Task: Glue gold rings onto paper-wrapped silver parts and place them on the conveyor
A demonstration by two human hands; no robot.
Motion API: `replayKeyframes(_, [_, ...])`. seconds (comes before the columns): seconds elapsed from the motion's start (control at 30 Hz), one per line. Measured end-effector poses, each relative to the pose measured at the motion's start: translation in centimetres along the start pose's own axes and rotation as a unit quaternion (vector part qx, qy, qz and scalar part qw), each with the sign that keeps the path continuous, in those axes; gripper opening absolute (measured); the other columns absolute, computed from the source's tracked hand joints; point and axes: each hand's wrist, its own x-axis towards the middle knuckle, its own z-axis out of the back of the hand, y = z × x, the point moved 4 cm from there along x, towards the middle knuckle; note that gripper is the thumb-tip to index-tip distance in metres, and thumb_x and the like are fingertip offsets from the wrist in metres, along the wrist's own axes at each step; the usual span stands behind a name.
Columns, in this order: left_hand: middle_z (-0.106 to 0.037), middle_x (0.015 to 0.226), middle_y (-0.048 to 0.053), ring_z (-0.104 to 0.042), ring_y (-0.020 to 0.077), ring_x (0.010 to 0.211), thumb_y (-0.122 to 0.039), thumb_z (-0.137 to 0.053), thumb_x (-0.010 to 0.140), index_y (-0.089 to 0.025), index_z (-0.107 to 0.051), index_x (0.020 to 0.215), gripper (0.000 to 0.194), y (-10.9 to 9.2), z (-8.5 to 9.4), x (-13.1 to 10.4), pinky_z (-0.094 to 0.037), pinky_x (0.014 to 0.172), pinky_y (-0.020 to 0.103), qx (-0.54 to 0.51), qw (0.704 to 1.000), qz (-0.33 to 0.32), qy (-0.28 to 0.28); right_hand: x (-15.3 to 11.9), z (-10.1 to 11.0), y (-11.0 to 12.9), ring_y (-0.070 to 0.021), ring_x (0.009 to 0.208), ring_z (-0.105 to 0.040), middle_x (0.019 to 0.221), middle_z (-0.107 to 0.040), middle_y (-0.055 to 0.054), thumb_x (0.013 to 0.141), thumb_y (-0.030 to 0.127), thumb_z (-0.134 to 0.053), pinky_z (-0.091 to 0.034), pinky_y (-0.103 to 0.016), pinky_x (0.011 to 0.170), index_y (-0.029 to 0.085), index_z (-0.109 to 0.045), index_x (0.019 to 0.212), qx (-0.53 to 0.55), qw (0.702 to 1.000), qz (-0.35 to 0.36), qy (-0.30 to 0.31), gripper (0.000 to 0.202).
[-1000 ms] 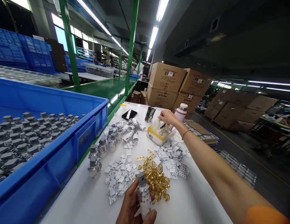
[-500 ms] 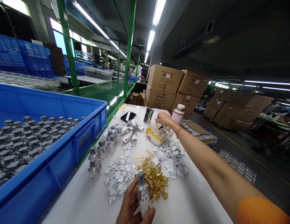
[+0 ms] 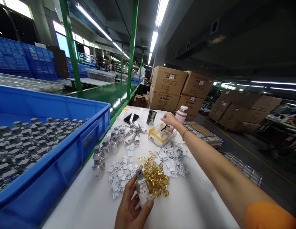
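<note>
My left hand (image 3: 133, 203) is wrapped round a white and silver bottle-shaped piece (image 3: 142, 189) with a grey square top, tilted slightly left. Over a clear, yellow-edged tray (image 3: 151, 137) my right hand (image 3: 168, 119) is closed, its fingertips pressed together; what they hold, if anything, I cannot make out. Inside that tray are a whitish bottle and a dark, thin tool (image 3: 164, 129). Gold rings (image 3: 158, 178) lie heaped just beyond the left hand. Small white cards (image 3: 121, 176) are spread left of the rings, and more patterned cards (image 3: 174, 162) lie to the right.
Several similar pieces (image 3: 99, 167) stand on the table's left, near loose white and silver sleeves (image 3: 130, 137). A large blue bin (image 3: 90, 140) full of grey-topped pieces flanks the table. A phone (image 3: 131, 118), a small black box (image 3: 151, 117) and a pink flask (image 3: 181, 115) stand or lie farther back.
My right hand has risen slightly and shifted right, away from the whitish bottle in the tray. My left hand and its piece have moved a little left and up.
</note>
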Motion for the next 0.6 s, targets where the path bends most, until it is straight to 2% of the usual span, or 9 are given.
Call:
replayKeyframes(0.07, [-0.065, 0.122, 0.012, -0.062, 0.0305, 0.11, -0.037, -0.079, 0.067, -0.024, -0.047, 0.131, 0.073, -0.9, -0.2, -0.5, -0.053, 0.088, 0.035, -0.011, 1.0, 0.015, 0.011, -1.9, 1.5, 1.3, -0.0191, 0.094, -0.063, 0.107, -0.063, -0.007, 0.093, 0.033, -0.057, -0.053, -0.039, 0.082, 0.014, -0.061, 0.108, 0.037, 0.998, 0.033, -0.044, 0.025])
replayKeyframes(0.13, [-0.064, 0.123, 0.014, -0.062, 0.0313, 0.11, -0.035, -0.075, 0.073, -0.023, -0.041, 0.137, 0.074, -1.6, -0.4, -1.1, -0.055, 0.082, 0.037, -0.033, 0.998, 0.036, 0.031, -5.4, 2.7, 2.6, -0.0181, 0.093, -0.063, 0.101, -0.066, -0.006, 0.096, 0.031, -0.053, -0.051, -0.037, 0.083, 0.013, -0.062, 0.102, 0.084, 0.989, 0.082, -0.085, 0.021])
replayKeyframes(0.2, [-0.065, 0.121, 0.016, -0.063, 0.0325, 0.11, -0.032, -0.074, 0.075, -0.021, -0.033, 0.143, 0.08, -2.0, -0.7, -1.7, -0.056, 0.079, 0.038, -0.065, 0.994, 0.053, 0.065, -10.6, 3.5, 3.7, -0.0161, 0.092, -0.062, 0.098, -0.067, -0.004, 0.098, 0.027, -0.044, -0.049, -0.03, 0.083, 0.013, -0.062, 0.097, 0.136, 0.976, 0.132, -0.11, 0.023])
replayKeyframes(0.3, [-0.067, 0.118, 0.017, -0.063, 0.0337, 0.11, -0.028, -0.075, 0.074, -0.02, -0.027, 0.146, 0.087, -2.0, -1.0, -2.5, -0.056, 0.081, 0.039, -0.091, 0.987, 0.079, 0.108, -21.0, 3.7, 3.5, -0.0144, 0.075, -0.062, 0.081, -0.067, 0.0, 0.095, 0.032, -0.052, -0.048, -0.027, 0.07, 0.019, -0.064, 0.081, 0.228, 0.941, 0.218, -0.121, 0.022])
replayKeyframes(0.37, [-0.066, 0.12, 0.017, -0.063, 0.0331, 0.111, -0.025, -0.074, 0.075, -0.022, -0.025, 0.147, 0.088, -1.7, -1.2, -3.0, -0.056, 0.081, 0.038, -0.091, 0.985, 0.1, 0.111, -27.6, 2.8, 1.3, -0.0151, 0.069, -0.06, 0.077, -0.066, 0.001, 0.093, 0.027, -0.055, -0.047, -0.029, 0.065, 0.023, -0.065, 0.084, 0.278, 0.926, 0.218, -0.136, 0.014])
replayKeyframes(0.47, [-0.065, 0.124, 0.015, -0.063, 0.0313, 0.112, -0.024, -0.073, 0.077, -0.026, -0.023, 0.148, 0.087, -0.8, -1.9, -3.4, -0.057, 0.078, 0.033, -0.082, 0.983, 0.123, 0.108, -34.1, 0.9, -5.1, -0.0191, 0.074, -0.06, 0.079, -0.064, -0.001, 0.088, 0.02, -0.06, -0.046, -0.033, 0.068, 0.026, -0.065, 0.092, 0.314, 0.897, 0.108, -0.291, 0.009])
replayKeyframes(0.53, [-0.062, 0.129, 0.014, -0.063, 0.0313, 0.112, -0.026, -0.072, 0.077, -0.03, -0.023, 0.148, 0.086, 0.1, -2.5, -3.4, -0.058, 0.075, 0.03, -0.07, 0.984, 0.13, 0.1, -35.8, -0.7, -10.6, -0.0189, 0.078, -0.058, 0.088, -0.061, -0.003, 0.084, 0.026, -0.066, -0.046, -0.035, 0.073, 0.023, -0.063, 0.098, 0.332, 0.857, -0.03, -0.393, 0.014])
replayKeyframes(0.57, [-0.06, 0.133, 0.013, -0.063, 0.0317, 0.113, -0.028, -0.072, 0.078, -0.032, -0.024, 0.148, 0.085, 0.5, -3.0, -3.4, -0.058, 0.073, 0.03, -0.065, 0.984, 0.134, 0.094, -35.7, -1.4, -13.0, -0.0192, 0.08, -0.058, 0.094, -0.06, -0.004, 0.083, 0.031, -0.067, -0.046, -0.036, 0.074, 0.021, -0.061, 0.105, 0.322, 0.855, -0.07, -0.401, 0.025])
replayKeyframes(0.6, [-0.058, 0.135, 0.012, -0.063, 0.0321, 0.113, -0.03, -0.071, 0.078, -0.033, -0.025, 0.147, 0.083, 1.0, -3.5, -3.5, -0.059, 0.071, 0.029, -0.062, 0.985, 0.138, 0.088, -35.2, -2.1, -15.1, -0.02, 0.085, -0.057, 0.1, -0.06, -0.006, 0.083, 0.036, -0.067, -0.047, -0.037, 0.076, 0.02, -0.057, 0.113, 0.301, 0.872, -0.092, -0.374, 0.036])
